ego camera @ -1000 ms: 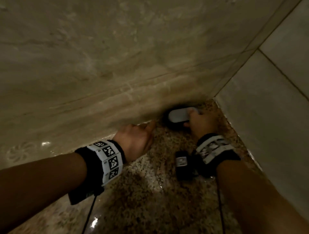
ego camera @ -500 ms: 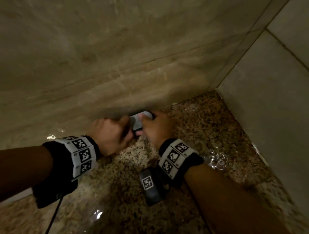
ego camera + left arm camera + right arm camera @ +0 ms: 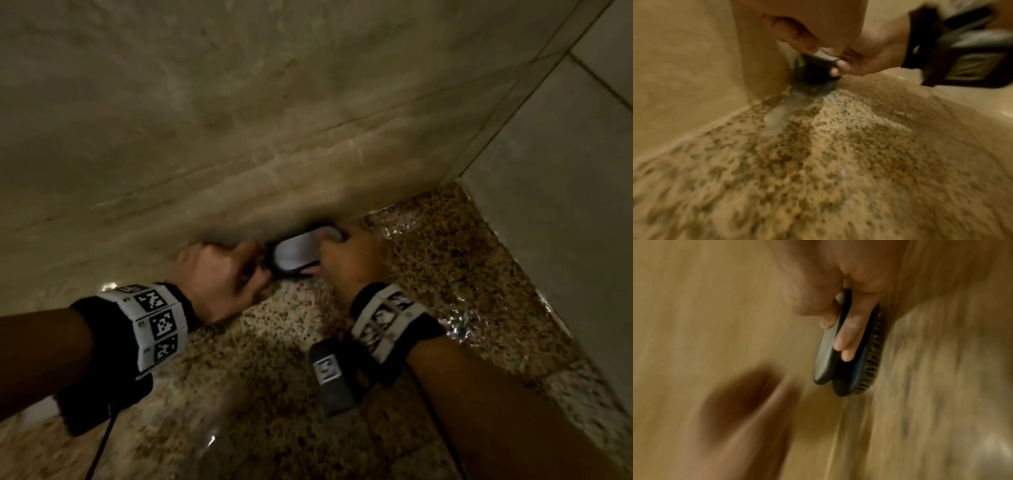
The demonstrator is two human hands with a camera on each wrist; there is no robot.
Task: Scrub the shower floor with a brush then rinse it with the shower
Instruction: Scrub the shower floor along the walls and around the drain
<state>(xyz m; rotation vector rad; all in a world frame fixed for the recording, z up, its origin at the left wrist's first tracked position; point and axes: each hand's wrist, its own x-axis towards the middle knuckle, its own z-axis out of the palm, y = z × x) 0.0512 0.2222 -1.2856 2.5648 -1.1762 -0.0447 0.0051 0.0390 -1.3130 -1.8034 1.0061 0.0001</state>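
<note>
A dark scrub brush (image 3: pixel 296 251) with a pale top lies bristles-down on the wet speckled shower floor (image 3: pixel 445 291), hard against the foot of the beige wall (image 3: pixel 239 120). My right hand (image 3: pixel 349 260) grips its right end; in the right wrist view its fingers (image 3: pixel 846 337) are tucked under the handle of the brush (image 3: pixel 846 369). My left hand (image 3: pixel 219 274) sits just left of the brush with curled fingers. In the left wrist view one left finger (image 3: pixel 793 35) reaches the top of the brush (image 3: pixel 813 69); whether it grips is unclear.
A tiled side wall (image 3: pixel 565 205) meets the beige wall in a corner to the right of the brush. Water glistens on the floor along that side wall. A black wrist camera (image 3: pixel 330 373) hangs under my right wrist, and a cable trails from the left one.
The right hand has dragged the brush left along the wall base, away from the corner. The left hand has closed in beside the brush; little has moved in the last half second.
</note>
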